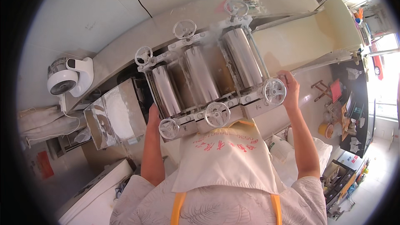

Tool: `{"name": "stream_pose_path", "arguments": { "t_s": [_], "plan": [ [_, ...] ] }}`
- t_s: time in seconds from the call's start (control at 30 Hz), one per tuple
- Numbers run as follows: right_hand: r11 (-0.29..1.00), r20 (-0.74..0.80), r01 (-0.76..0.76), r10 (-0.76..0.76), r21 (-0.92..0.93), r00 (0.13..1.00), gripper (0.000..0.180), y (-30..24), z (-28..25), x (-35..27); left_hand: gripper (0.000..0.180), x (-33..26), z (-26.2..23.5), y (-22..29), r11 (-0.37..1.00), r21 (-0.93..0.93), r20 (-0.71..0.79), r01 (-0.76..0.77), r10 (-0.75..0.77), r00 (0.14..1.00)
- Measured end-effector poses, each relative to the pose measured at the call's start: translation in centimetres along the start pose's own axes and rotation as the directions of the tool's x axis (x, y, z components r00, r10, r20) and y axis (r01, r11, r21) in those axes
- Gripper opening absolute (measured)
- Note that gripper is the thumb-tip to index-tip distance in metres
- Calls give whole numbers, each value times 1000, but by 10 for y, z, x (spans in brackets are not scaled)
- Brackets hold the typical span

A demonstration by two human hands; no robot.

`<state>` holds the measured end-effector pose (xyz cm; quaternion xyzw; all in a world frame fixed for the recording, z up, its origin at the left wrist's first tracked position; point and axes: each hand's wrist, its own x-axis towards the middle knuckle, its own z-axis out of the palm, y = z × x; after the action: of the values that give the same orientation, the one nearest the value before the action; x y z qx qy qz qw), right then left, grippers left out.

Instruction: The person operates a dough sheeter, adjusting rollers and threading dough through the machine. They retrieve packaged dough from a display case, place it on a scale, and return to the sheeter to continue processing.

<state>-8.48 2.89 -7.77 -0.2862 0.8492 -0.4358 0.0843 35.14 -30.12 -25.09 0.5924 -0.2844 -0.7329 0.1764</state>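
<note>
A metal rolling machine stretches across the middle before me. Its three shiny rollers (201,75) lie side by side in a pale frame. Spoked handwheels stand along both sides of it. At the near right corner, my right hand (290,85) has its fingers bent over the rim of a handwheel (274,91). My left hand (153,114) reaches down at the machine's left end, beside the near left handwheel (169,128); its fingers are hidden behind the frame. A pale belt (304,37) runs off to the right of the rollers.
A white fan (68,75) stands at the left. A floury metal box (118,110) sits by the machine's left end. White sacks (287,150) lie right of my apron. Farther right are a small folding stool (327,89) and cluttered shelves (343,175).
</note>
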Motion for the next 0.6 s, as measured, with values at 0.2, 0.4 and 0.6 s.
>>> {"name": "stream_pose_path", "arguments": {
  "t_s": [0.2,0.4,0.6],
  "plan": [
    [1000,7,11,-11,-3,1000,16,3,-1,-1,48,-15,5,0,999,-22,42,-24,25,999],
    [1000,17,-6,6,-26,1000,17,-4,-2,1,54,-1,-10,-3,997,62,101,52,-58,993],
    [1000,7,8,-8,11,1000,17,5,0,2,45,5,-3,-9,993,96,-36,66,-63,997]
  ]
}}
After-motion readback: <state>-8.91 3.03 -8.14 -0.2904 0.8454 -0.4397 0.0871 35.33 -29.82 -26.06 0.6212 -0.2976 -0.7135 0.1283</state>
